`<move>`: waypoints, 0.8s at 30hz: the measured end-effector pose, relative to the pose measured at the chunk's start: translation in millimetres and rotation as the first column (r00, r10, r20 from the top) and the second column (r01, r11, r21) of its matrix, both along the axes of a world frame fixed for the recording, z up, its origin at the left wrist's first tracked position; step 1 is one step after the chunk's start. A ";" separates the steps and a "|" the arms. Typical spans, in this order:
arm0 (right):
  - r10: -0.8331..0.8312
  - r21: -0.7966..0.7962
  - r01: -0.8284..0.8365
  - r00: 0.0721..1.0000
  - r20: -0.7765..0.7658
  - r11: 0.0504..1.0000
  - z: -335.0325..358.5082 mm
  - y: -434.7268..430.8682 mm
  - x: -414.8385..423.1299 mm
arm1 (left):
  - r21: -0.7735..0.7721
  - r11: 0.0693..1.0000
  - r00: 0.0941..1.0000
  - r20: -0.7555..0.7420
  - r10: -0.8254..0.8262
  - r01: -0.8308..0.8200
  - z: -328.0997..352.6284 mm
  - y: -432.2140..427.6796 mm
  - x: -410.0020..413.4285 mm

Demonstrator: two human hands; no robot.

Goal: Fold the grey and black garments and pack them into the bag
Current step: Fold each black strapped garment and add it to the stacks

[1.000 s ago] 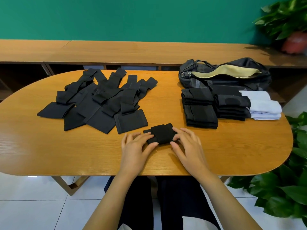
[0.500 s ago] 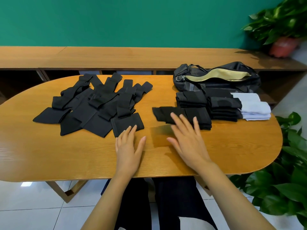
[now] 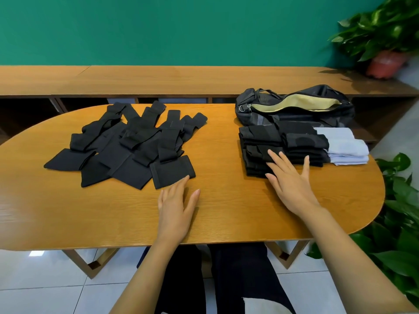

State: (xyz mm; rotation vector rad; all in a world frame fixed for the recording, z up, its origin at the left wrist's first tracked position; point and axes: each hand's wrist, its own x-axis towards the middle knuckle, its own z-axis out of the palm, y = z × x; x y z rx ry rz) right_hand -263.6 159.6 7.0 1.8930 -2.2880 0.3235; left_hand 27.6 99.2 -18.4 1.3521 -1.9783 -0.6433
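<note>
The oval wooden table (image 3: pixel 226 211) carries everything. Out beyond the left fingers (image 3: pixel 182 183) and off to their left sprawls the loose pile (image 3: pixel 127 146) of black garments, long unfolded strips overlapping one another. Its nearest piece (image 3: pixel 172 172) lies flat right at those fingertips.

Past the right fingers (image 3: pixel 275 158), at the far edge of the table, sits the dark bag (image 3: pixel 326 115), lying on its side. Its zip is open in a long curve and the tan lining (image 3: pixel 294 105) shows through the gap. I can't tell from here whether anything is inside.

Between the bag and the right fingers are the folded pieces, packed close together. The black stack (image 3: pixel 256 137) lies directly under those fingers. A second black stack (image 3: pixel 303 141) sits just to their right, touching the first. Further right again, touching that one, is the grey stack (image 3: pixel 347 148), pale and neatly squared.

The left hand (image 3: pixel 175 209) lies palm down on the bare wood, fingers straight and nearly together, thumb out to the side, the tips just touching the edge of that nearest piece. The right hand (image 3: pixel 292 184) rests flat on the near side of the black stack, fingers straight and spread apart, gripping nothing.
</note>
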 end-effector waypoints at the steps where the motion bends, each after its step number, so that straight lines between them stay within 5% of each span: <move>1: 0.012 -0.005 -0.012 1.000 0.019 1.000 -0.3 -0.2 -1.1 | 0.000 1.000 1.000 -0.001 0.000 0.000 0.1 0.2 0.0; 10: 0.071 -0.033 -0.065 0.967 0.246 0.997 5.1 1.2 -1.5 | -0.011 1.000 1.000 -0.015 0.003 -0.003 -1.5 0.0 1.2; 19: 0.248 -0.040 -0.246 0.966 0.078 0.969 5.6 -17.9 63.3 | -0.056 0.997 0.966 -0.257 0.028 -0.044 -5.0 -4.7 4.1; 24: 0.355 0.066 -0.363 0.929 0.107 0.930 1.4 -43.8 120.1 | -0.176 0.981 0.995 -0.068 0.076 -0.087 -1.7 -17.5 19.0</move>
